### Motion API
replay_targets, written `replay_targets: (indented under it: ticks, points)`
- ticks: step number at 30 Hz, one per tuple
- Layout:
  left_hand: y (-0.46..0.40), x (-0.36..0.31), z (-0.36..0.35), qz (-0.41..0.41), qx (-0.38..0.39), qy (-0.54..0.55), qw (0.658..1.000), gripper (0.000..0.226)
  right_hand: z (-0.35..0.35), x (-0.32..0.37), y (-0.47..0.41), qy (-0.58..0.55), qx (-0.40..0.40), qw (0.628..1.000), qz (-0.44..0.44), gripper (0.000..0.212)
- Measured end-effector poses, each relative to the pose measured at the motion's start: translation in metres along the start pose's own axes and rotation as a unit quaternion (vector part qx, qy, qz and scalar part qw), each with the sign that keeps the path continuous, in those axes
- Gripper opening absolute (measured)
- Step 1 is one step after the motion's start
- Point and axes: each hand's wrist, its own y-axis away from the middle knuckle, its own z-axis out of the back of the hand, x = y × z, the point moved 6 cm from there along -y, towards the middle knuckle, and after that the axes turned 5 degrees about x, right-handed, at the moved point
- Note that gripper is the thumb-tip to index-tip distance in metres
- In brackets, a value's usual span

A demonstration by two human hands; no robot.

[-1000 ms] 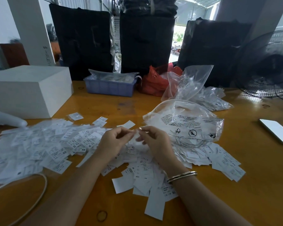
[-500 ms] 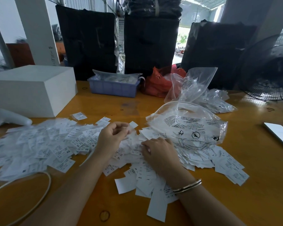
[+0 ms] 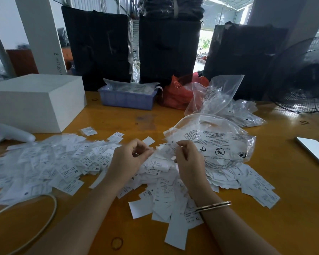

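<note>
white labels [image 3: 70, 162], lilac tray [image 3: 126, 100], red bag [image 3: 175, 94]

Right hand [image 3: 189, 161]: paired thin metal bangles [image 3: 214, 206] at wrist; forearms bare

Half a second back my right hand [image 3: 188, 161] lay on the pile [image 3: 160, 181]. It's now lifted clear, pinching one label [image 3: 170, 147] at the fingertips. My left hand [image 3: 129, 159] has closed in beside it, fingers curled, the two almost meeting again.
</note>
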Motion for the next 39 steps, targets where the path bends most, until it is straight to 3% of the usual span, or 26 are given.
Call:
replay_targets:
  ticks: [6,12,15,18,26,33,39]
  points:
    - [0.002,-0.007,-0.003,-0.041,0.016,-0.042,0.998,0.011,0.0,-0.002,0.002,-0.284,-0.008,0.958,-0.035,0.012]
    - [0.002,-0.008,-0.005,-0.042,0.027,-0.037,0.998,0.01,-0.002,-0.005,0.003,-0.376,0.013,0.925,-0.051,0.022]
    - [0.003,-0.01,-0.004,-0.049,0.03,-0.039,0.998,0.008,0.0,-0.002,0.003,-0.32,0.023,0.947,-0.034,0.035]
    - [0.003,-0.012,-0.003,-0.059,0.028,-0.055,0.996,0.009,0.0,0.009,0.003,-0.147,0.04,0.988,0.039,0.035]
    - [0.003,-0.014,-0.002,-0.066,0.033,-0.072,0.995,0.023,0.003,0.03,0.008,0.039,0.004,0.976,0.214,0.022]
    - [0.003,-0.013,-0.004,-0.062,0.05,-0.06,0.995,0.022,-0.004,0.034,0.01,0.073,0.02,0.965,0.25,0.021]
    - [0.002,-0.009,-0.006,-0.046,0.058,-0.055,0.996,0.016,0.004,0.035,0.01,0.021,-0.014,0.969,0.246,0.021]
